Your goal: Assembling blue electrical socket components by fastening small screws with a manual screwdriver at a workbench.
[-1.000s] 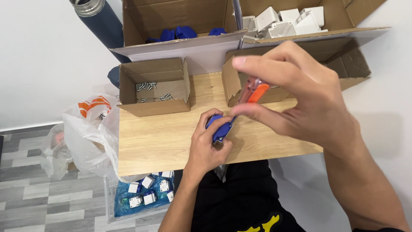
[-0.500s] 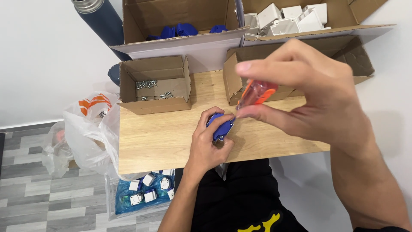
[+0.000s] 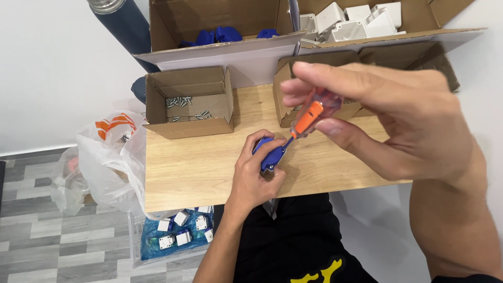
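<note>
My left hand [image 3: 255,175] grips a small blue plastic part [image 3: 270,153] against the wooden table [image 3: 199,173]. My right hand [image 3: 387,120] holds an orange and clear-handled screwdriver [image 3: 310,115] above it. The screwdriver's tip points down-left onto the top of the blue part. My right hand's fingers wrap the handle and hide most of it.
A small cardboard box [image 3: 189,102] with several screws stands at the table's left. Another small box [image 3: 314,102] stands behind my right hand. Behind are big boxes of blue parts [image 3: 220,35] and white parts [image 3: 351,21]. A plastic bag [image 3: 105,157] hangs at the left; a bin of assembled pieces [image 3: 178,236] sits on the floor.
My right hand has shifted slightly right and turned on the screwdriver handle. My left hand and the blue part stay in place.
</note>
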